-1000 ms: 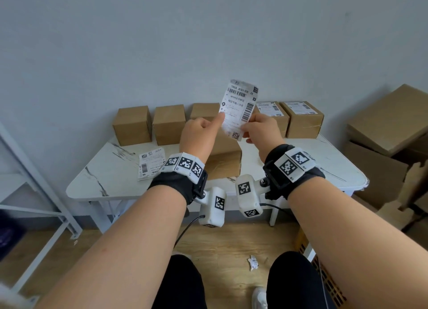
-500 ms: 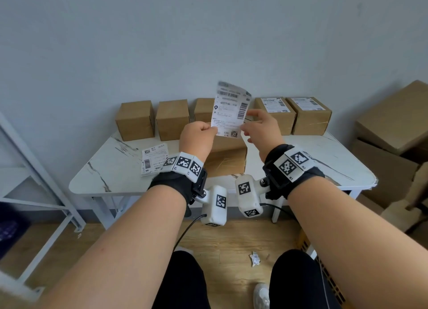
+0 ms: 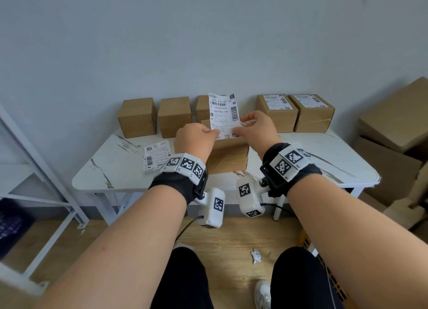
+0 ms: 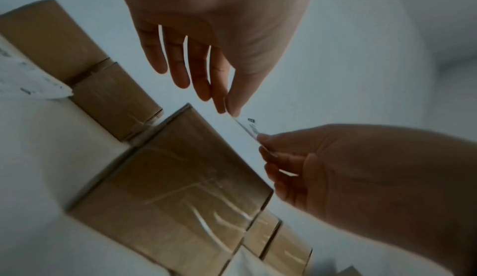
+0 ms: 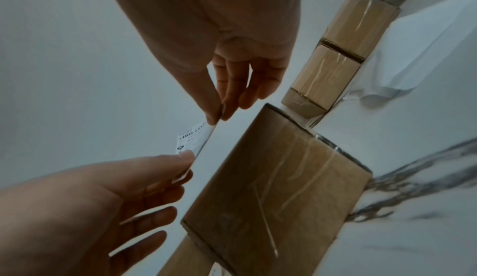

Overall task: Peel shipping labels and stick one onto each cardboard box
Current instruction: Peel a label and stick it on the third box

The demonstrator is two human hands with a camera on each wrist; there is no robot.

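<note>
Both wrist views show thumb-and-finger pinches on the label [image 3: 224,114] edges.

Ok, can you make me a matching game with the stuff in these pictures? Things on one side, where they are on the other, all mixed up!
Things:
1. shipping label
2. spare labels
3. front box
4. paper scrap

Places:
A. lying on the wooden floor between the person's feet
B. on the table, nearest the person, just under the hands
C. held up in the air, pinched by the left hand and right hand
D. lying flat on the table's left part

Pairs: 1-C, 2-D, 3-B, 4-A
</note>
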